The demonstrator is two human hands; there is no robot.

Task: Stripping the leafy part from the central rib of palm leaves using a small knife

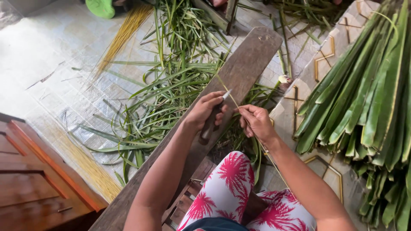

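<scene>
Hands: the left hand (pixel 204 112) is clenched around the dark handle of a knife (pixel 212 119), blade tip pointing up and to the right; the right hand (pixel 255 123) pinches a thin pale midrib (pixel 225 90) between thumb and fingers. The midrib runs slantwise from above the knife, past the blade tip, through the right fingers and back over the lap. Both hands work above a long wooden plank (pixel 244 64) that slants from the lower left to the upper middle of the view.

Step in hand, as judged: the blade lies against the midrib, so a leaf rib appears to be mid-scrape. The next move calls for steady tension from the right hand and a shallow blade angle, lest the thin rib snap or be cut.

Left to right: a brown wooden cabinet (pixel 30 179) at the lower left; a yellow bundle of ribs (pixel 92 171) on the floor beside it; a second yellow bundle (pixel 122 34) at the top; a loose heap of green leaf strips (pixel 167 94) under and beside the plank; a stack of broad green leaves (pixel 368 94) at the far right.

Count: two hands, one knife, one held midrib, one plank, two rib bundles, one heap of strips, one stack of leaves; single strips are too many to count.
</scene>
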